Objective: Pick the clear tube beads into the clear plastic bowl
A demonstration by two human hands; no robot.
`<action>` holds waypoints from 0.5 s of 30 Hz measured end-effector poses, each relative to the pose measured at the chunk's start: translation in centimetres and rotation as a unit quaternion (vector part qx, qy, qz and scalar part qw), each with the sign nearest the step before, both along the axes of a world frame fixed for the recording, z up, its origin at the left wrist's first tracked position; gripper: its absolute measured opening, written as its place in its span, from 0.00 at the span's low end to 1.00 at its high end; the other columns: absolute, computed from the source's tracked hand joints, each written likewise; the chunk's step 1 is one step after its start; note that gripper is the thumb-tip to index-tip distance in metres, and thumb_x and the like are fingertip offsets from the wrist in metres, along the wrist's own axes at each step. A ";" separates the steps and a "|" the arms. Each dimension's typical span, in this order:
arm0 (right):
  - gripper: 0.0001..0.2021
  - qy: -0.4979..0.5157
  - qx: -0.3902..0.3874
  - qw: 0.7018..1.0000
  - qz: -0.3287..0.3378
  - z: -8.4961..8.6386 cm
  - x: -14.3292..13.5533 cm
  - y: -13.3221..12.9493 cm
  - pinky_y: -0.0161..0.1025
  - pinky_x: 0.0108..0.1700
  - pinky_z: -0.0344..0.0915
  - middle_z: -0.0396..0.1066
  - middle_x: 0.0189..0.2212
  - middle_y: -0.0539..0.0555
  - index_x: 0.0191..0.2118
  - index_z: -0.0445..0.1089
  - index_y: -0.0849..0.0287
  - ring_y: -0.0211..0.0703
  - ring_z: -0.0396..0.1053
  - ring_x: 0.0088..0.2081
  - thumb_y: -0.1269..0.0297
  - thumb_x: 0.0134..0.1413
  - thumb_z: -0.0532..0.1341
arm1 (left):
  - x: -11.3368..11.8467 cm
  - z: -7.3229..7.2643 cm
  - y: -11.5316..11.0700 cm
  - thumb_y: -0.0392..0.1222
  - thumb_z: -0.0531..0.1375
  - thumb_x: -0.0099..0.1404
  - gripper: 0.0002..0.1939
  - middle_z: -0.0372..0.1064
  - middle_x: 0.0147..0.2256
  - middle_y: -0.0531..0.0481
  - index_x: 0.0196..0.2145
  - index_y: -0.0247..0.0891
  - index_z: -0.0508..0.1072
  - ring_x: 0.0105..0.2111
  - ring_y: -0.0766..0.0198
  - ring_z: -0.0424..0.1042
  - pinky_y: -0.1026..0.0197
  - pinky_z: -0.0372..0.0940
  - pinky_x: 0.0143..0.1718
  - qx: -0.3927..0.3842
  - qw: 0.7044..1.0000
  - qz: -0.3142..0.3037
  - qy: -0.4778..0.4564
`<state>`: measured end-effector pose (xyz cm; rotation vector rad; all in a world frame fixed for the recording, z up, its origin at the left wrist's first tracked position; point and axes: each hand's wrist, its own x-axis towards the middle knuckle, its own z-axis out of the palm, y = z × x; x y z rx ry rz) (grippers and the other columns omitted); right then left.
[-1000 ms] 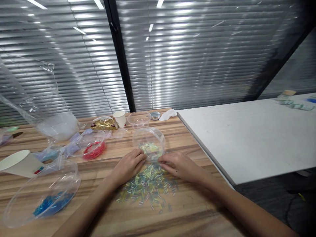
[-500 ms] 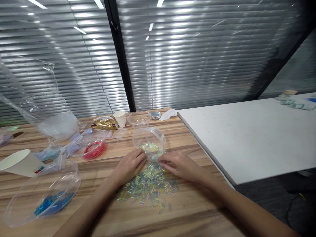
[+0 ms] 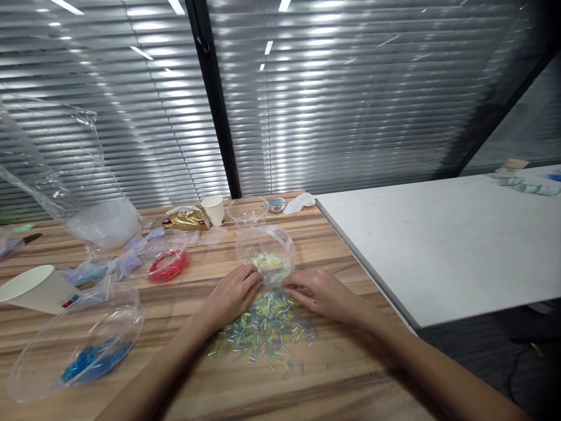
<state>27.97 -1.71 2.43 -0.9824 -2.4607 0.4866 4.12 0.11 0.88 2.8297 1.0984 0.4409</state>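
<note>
Since the second before, almost nothing had moved: both hands had stayed low on the wooden table [image 3: 184, 374], their fingertips only nudged a shade nearer the tipped clear bowl [image 3: 265, 252]. The left hand [image 3: 230, 295] lay palm down with its fingers curled lightly at the bowl's near rim, touching the beads there; whether it pinched any I could not tell. The right hand [image 3: 322, 294] rested the same way on the other side of the rim, fingers loosely bent and pressed to the wood, gripping nothing that I could see. Between and just before them a loose heap of pale iridescent tube beads [image 3: 263, 330] spread toward the table's near edge, with more of them inside the bowl. Toward the left edge sat a clear bowl of red beads [image 3: 166, 264] and, nearer the front left corner, a larger one with blue beads [image 3: 76, 345], beside a tipped paper cup [image 3: 37, 287] bearing a small red mark too small to read. Along the far edge stood another paper cup [image 3: 213, 209], a gold packet [image 3: 186, 218] whose print was illegible, and an empty clear bowl [image 3: 248, 210]. A white table [image 3: 438, 245] adjoined the right edge.
</note>
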 end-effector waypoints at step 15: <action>0.08 -0.011 -0.004 1.000 -0.005 -0.2 0.1 0.1 0.32 0.33 0.57 0.73 0.30 0.52 0.38 0.70 0.59 0.39 0.69 0.31 0.69 0.61 0.54 | 0.2 0.0 -0.2 0.37 0.46 0.69 0.10 0.64 0.37 0.46 0.40 0.37 0.66 0.37 0.60 0.64 0.59 0.63 0.38 0.004 1.000 -0.004 -0.010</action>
